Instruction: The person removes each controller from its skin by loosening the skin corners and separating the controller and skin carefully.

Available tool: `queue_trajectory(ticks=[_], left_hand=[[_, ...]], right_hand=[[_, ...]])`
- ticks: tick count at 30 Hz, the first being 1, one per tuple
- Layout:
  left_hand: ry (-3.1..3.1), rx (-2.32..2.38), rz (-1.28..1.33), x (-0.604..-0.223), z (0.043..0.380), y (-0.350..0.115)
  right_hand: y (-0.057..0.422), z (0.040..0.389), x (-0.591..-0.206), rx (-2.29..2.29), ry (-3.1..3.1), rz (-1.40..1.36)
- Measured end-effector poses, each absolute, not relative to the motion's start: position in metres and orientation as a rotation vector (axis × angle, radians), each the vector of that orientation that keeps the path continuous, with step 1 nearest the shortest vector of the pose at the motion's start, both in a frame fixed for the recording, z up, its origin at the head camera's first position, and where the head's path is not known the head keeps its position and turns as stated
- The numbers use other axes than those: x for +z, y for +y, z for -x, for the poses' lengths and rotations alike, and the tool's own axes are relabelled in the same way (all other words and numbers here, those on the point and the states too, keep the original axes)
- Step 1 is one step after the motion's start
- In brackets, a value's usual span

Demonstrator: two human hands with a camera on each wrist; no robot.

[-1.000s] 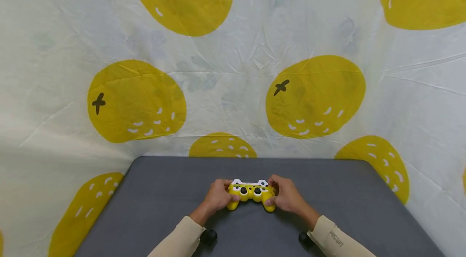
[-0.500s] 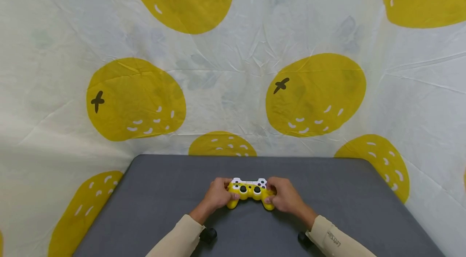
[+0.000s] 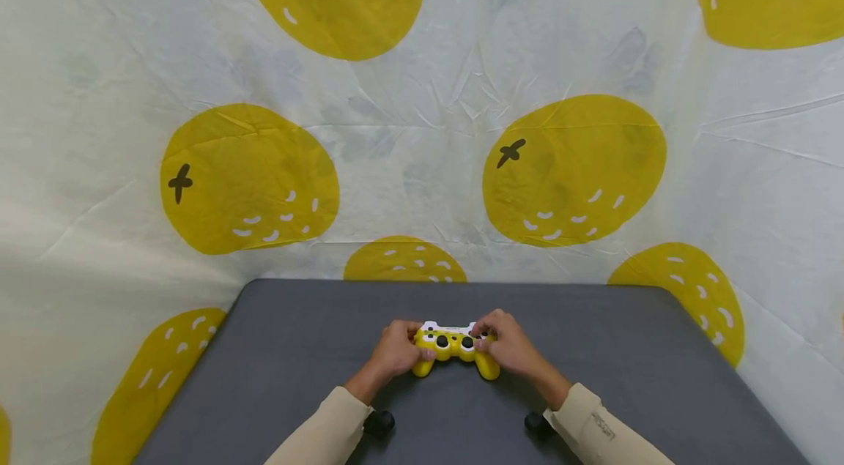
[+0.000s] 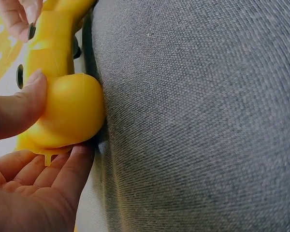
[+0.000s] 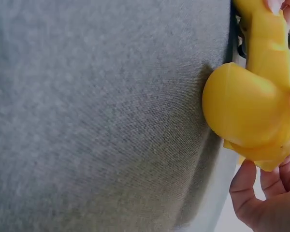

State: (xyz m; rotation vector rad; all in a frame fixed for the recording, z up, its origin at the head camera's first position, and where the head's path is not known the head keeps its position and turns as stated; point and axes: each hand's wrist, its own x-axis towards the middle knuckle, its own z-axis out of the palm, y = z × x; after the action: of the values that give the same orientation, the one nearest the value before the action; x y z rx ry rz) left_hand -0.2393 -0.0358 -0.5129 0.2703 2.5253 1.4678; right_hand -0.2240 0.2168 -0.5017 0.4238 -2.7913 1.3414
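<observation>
As I check my feed, beige sleeves (image 3: 319, 432) come nearest, black units (image 3: 379, 424) at the wrists. Left hand (image 3: 398, 349) grips one end of the controller (image 3: 455, 355), thumb on its face, fingers bent at the outer side. Right hand (image 3: 513, 346) holds the other end, fingers bent, thumb near that stick (image 3: 468, 342). Controller sits between both hands, sticks up, over the grey table (image 3: 297, 348); contact underneath, I can't quite tell. Beyond: pale cloth (image 3: 409, 179), big yellow shapes.
</observation>
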Motion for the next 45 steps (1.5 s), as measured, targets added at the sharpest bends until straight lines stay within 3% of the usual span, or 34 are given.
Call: queue_trajectory(ticks=[11, 31, 45], left_hand=[[2.527, 1.477, -0.272, -0.508, 0.24, -0.036], [2.588, 1.399, -0.244, -0.501, 0.239, -0.03], [2.683, 1.354, -0.176, -0.501, 0.237, -0.023]], right_hand=[[0.2, 0.234, -0.487, 1.023, -2.822, -0.624], [0.194, 0.229, -0.488, 1.635, -2.795, -0.149], [0.208, 0.22, -0.5, 1.327, -2.721, -0.66]])
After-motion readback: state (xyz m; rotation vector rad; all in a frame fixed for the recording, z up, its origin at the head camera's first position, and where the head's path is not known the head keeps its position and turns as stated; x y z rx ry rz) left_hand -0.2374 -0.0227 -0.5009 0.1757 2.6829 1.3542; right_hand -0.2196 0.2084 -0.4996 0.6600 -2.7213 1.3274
